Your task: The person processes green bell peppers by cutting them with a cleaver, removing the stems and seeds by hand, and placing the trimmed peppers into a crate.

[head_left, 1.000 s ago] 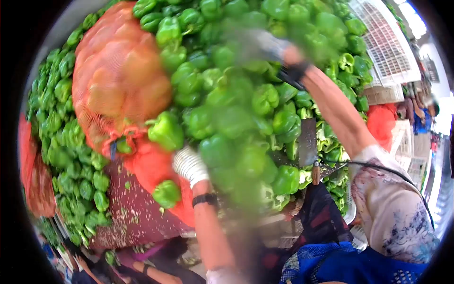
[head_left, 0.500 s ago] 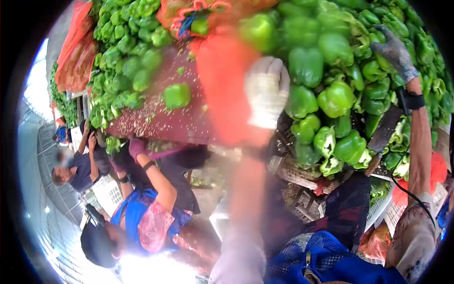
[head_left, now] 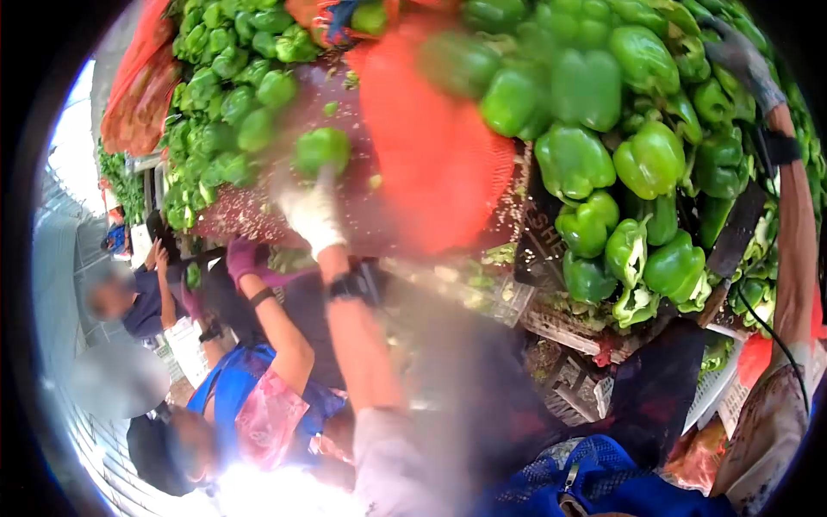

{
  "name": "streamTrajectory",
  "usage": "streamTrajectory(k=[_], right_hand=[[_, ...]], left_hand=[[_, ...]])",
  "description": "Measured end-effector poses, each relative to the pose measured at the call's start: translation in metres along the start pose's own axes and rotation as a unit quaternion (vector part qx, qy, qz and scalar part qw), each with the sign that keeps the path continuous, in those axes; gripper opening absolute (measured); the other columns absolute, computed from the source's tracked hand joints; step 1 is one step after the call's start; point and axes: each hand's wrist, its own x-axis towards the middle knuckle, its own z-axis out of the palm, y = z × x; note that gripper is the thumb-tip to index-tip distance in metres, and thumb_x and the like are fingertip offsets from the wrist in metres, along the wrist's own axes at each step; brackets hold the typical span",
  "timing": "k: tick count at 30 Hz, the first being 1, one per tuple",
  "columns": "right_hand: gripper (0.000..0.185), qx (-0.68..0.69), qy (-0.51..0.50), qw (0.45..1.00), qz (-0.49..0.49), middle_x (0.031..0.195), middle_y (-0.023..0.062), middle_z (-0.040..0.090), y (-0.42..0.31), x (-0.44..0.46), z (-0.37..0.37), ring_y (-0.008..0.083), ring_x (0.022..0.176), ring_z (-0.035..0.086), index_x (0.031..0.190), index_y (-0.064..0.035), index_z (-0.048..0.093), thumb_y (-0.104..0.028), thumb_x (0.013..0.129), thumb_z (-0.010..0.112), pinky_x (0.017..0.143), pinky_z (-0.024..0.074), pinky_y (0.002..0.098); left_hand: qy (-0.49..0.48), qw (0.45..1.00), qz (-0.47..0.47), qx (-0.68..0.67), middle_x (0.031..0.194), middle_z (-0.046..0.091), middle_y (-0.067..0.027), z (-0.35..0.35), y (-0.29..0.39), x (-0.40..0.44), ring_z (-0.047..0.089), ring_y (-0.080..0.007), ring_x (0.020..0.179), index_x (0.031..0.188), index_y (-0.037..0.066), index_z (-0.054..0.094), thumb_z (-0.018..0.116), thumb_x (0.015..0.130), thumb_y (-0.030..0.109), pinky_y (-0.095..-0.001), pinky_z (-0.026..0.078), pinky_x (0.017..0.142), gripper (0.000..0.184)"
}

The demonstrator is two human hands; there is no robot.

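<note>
My left hand [head_left: 312,214], in a white glove, reaches over the dark red tabletop [head_left: 250,211]. Its blurred fingers look spread and come up just below a single green bell pepper [head_left: 321,151]; contact is unclear. To its right lies an orange-red mesh bag [head_left: 431,138]. At the upper right my right hand [head_left: 739,59], in a grey, soiled glove, lies against a large heap of green bell peppers [head_left: 650,159]. Its fingers seem stretched out over the peppers, though their tips are partly lost among them.
Another pile of green peppers [head_left: 237,95] covers the table's far left. A co-worker in a blue vest [head_left: 226,379] with purple gloves [head_left: 244,258] stands at the left edge, and another person [head_left: 142,302] is beyond. Crates [head_left: 564,332] sit below the pepper heap.
My left hand has swung left, from the mesh bag and pepper heap to the lone pepper. The right hand stays on the heap while the view has shifted slightly.
</note>
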Motion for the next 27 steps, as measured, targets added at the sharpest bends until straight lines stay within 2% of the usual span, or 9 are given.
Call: streamTrajectory(k=[4, 8, 10, 13, 16, 20, 23, 25, 27], right_hand=[[0.043, -0.027, 0.131, 0.987, -0.090, 0.093, 0.0080, 0.066, -0.036, -0.071, 0.005, 0.0157, 0.081, 0.060, 0.124, -0.0098, 0.055, -0.022, 0.084, 0.065, 0.073, 0.0498, 0.0308], [0.037, -0.061, 0.181, 0.976, -0.101, 0.092, 0.0083, 0.066, -0.036, -0.153, 0.010, 0.0175, 0.080, 0.061, 0.118, -0.0091, 0.058, -0.021, 0.084, 0.065, 0.072, 0.0502, 0.0317], [0.034, -0.074, 0.195, 0.974, -0.091, 0.092, 0.0085, 0.067, -0.028, -0.202, 0.013, 0.0184, 0.080, 0.062, 0.116, -0.0087, 0.059, -0.021, 0.084, 0.065, 0.072, 0.0505, 0.0321], [0.030, -0.094, 0.206, 0.971, -0.074, 0.091, 0.0087, 0.067, -0.011, -0.273, 0.020, 0.0198, 0.080, 0.063, 0.111, -0.0082, 0.061, -0.020, 0.084, 0.065, 0.071, 0.0508, 0.0328], [0.026, -0.111, 0.233, 0.962, -0.089, 0.090, 0.0090, 0.067, 0.006, -0.333, 0.028, 0.0212, 0.080, 0.064, 0.107, -0.0077, 0.063, -0.020, 0.084, 0.064, 0.071, 0.0512, 0.0334], [0.021, -0.150, 0.276, 0.935, -0.162, 0.089, 0.0094, 0.068, 0.034, -0.391, 0.054, 0.0230, 0.080, 0.065, 0.101, -0.0070, 0.065, -0.019, 0.084, 0.064, 0.070, 0.0517, 0.0343], [0.025, -0.069, 0.069, 0.995, -0.006, 0.076, 0.0118, 0.064, -0.018, -0.448, 0.065, 0.0299, 0.075, 0.063, 0.090, -0.0065, 0.063, -0.031, 0.086, 0.060, 0.070, 0.0510, 0.0427], [0.026, -0.071, 0.173, 0.982, -0.004, 0.076, 0.0177, 0.063, 0.004, -0.439, 0.120, 0.0293, 0.071, 0.063, 0.091, -0.0034, 0.064, -0.029, 0.086, 0.061, 0.063, 0.0532, 0.0392], [0.024, -0.020, 0.140, 0.989, 0.032, 0.089, 0.0221, 0.068, -0.009, -0.433, 0.119, 0.0312, 0.073, 0.068, 0.097, 0.0013, 0.068, -0.014, 0.082, 0.056, 0.070, 0.0547, 0.0412]], left_hand=[[-0.112, 0.969, -0.066, -0.211, 0.118, 0.060, -0.0192, 0.056, -0.014, 0.021, 0.057, -0.0270, 0.107, 0.133, -0.004, 0.046, 0.087, 0.064, 0.029, -0.0360, 0.045, 0.096, 0.087], [-0.033, 0.979, -0.114, -0.168, 0.125, 0.055, -0.0174, 0.059, -0.006, 0.015, 0.056, -0.0284, 0.110, 0.130, 0.001, 0.046, 0.086, 0.066, 0.025, -0.0371, 0.053, 0.086, 0.080], [0.015, 0.896, -0.184, -0.403, 0.115, 0.060, -0.0134, 0.044, -0.009, -0.005, 0.060, -0.0250, 0.095, 0.123, 0.002, 0.055, 0.081, 0.070, 0.031, -0.0375, 0.052, 0.078, 0.066], [-0.047, 0.857, -0.088, -0.506, 0.117, 0.061, -0.0124, -0.016, 0.002, -0.057, 0.061, -0.0270, 0.098, 0.123, 0.006, 0.057, 0.072, 0.080, 0.034, -0.0401, 0.054, 0.077, 0.053], [-0.150, 0.748, -0.103, -0.638, 0.119, 0.061, -0.0144, -0.066, 0.012, -0.110, 0.061, -0.0288, 0.104, 0.122, 0.004, 0.056, 0.070, 0.082, 0.031, -0.0439, 0.053, 0.084, 0.050], [-0.245, 0.692, -0.111, -0.669, 0.117, 0.062, -0.0131, -0.104, 0.054, -0.215, 0.062, -0.0285, 0.101, 0.121, 0.004, 0.056, 0.071, 0.082, 0.032, -0.0447, 0.053, 0.084, 0.051], [-0.300, 0.696, -0.069, -0.649, 0.113, 0.063, -0.0082, -0.109, 0.088, -0.283, 0.062, -0.0246, 0.098, 0.118, 0.011, 0.059, 0.073, 0.079, 0.033, -0.0425, 0.055, 0.078, 0.047], [-0.274, 0.735, -0.068, -0.617, 0.110, 0.062, -0.0064, -0.103, 0.110, -0.333, 0.062, -0.0229, 0.097, 0.118, 0.015, 0.059, 0.076, 0.074, 0.038, -0.0404, 0.054, 0.073, 0.053], [-0.262, 0.757, -0.074, -0.595, 0.110, 0.061, -0.0073, -0.085, 0.117, -0.360, 0.059, -0.0250, 0.096, 0.120, 0.015, 0.058, 0.077, 0.071, 0.040, -0.0416, 0.053, 0.071, 0.058]])
